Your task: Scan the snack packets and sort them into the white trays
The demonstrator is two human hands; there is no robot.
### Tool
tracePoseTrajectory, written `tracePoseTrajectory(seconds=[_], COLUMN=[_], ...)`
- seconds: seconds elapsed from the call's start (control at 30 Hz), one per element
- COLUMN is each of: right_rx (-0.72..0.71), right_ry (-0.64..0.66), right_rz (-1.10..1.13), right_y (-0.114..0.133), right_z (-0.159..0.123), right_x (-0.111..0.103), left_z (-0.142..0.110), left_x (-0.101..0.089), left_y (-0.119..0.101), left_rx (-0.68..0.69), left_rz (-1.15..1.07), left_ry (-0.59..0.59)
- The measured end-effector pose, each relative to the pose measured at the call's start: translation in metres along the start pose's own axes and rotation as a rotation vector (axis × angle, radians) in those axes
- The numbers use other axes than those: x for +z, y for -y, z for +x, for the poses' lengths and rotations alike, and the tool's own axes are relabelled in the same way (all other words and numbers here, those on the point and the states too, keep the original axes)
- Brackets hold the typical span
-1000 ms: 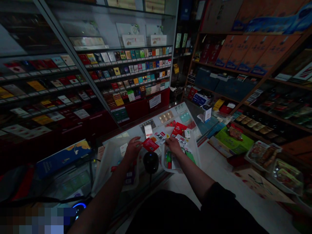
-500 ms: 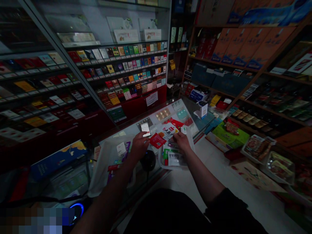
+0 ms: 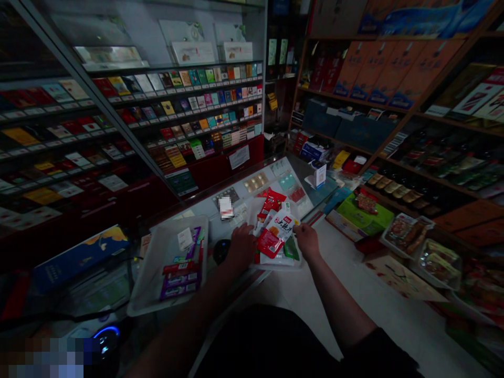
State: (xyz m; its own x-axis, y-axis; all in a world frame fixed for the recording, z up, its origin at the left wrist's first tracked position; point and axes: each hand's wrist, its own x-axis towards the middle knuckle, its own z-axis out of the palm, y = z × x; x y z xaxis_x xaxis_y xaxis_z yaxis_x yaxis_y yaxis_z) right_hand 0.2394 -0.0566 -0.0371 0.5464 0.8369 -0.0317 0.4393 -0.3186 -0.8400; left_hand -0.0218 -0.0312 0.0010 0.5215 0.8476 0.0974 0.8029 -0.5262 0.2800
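My right hand (image 3: 307, 240) pinches the right edge of a white and red snack packet (image 3: 275, 235), which lies over a white plastic tray (image 3: 296, 265). My left hand (image 3: 242, 244) is at the tray's left side, fingers bent and somewhat apart, with nothing visible in them. Under and behind the packet are a red packet (image 3: 271, 202) and a green packet (image 3: 291, 248). A phone-like white item (image 3: 226, 207), partly blurred out, lies on the glass counter (image 3: 246, 207) beyond my left hand.
A second white tray (image 3: 147, 262) holds purple and red wrapped bars and a white box. A round black object (image 3: 221, 251) sits between the trays. A small white sign (image 3: 319, 175) stands on the counter. Shelves of small packs (image 3: 197, 100) and boxed goods rise behind.
My left hand has moved from beside the phone-like item down and right to the tray. The white and red packet has come nearer and lower, with my right hand at its edge.
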Motion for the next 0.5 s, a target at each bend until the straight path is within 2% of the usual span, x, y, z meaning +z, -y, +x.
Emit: tracePoseTrajectory(seconds=[0.13,0.3,0.5], right_rx=[0.044,-0.018,-0.127], right_ry=[0.012,0.063,0.057], right_rz=[-0.240,-0.456,-0.377], right_y=[-0.008,-0.017,-0.039], right_z=[0.006,0.010,0.011], right_x=[-0.012,-0.016,-0.012], left_z=[-0.001,-0.007,-0.026], left_x=[0.018,0.033,0.023], left_y=[-0.018,-0.031,-0.042], left_rx=[0.025,-0.002,-0.029], left_rz=[-0.018,0.008,-0.098], left_ry=[0.011,0.045,0.024])
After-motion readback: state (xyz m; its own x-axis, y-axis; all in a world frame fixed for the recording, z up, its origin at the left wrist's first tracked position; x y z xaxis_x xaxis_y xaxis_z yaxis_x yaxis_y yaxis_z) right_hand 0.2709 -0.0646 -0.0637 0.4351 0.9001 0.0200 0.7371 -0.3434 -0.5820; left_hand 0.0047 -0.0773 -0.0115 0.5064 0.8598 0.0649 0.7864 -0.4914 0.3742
